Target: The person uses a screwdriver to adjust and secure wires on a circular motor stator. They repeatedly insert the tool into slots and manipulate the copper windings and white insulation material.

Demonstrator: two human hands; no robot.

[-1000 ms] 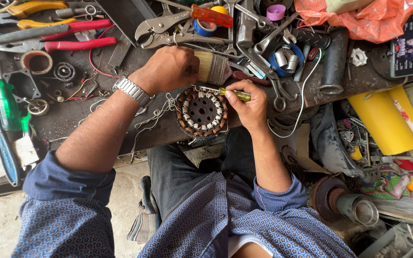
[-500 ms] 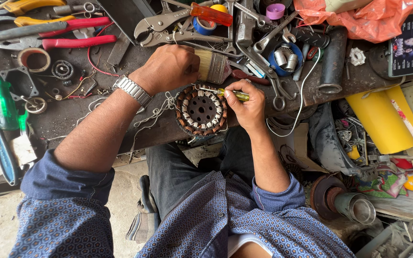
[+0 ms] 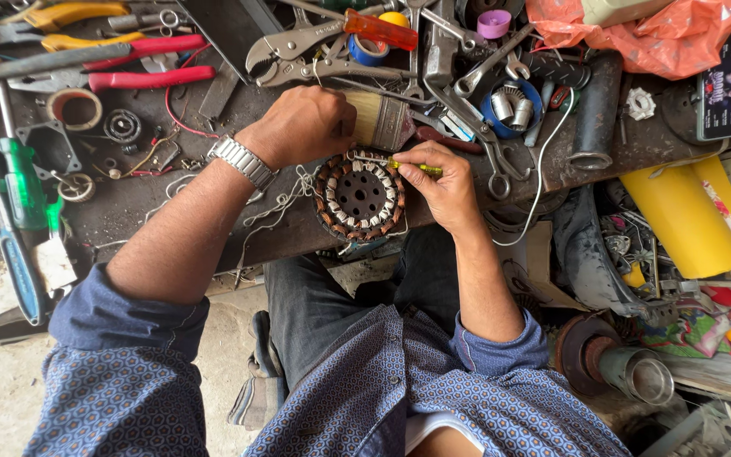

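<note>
The round motor coil (image 3: pixel 360 195) is sitting at the bench edge (image 3: pixel 171 220), same as before. The left hand (image 3: pixel 302 125) is still pressing its top, fingers curled. The right hand (image 3: pixel 442 182) is pinching a small yellow screwdriver (image 3: pixel 412 165). A dark card (image 3: pixel 729 83) is lying far right, beside an orange bag (image 3: pixel 628 30).
</note>
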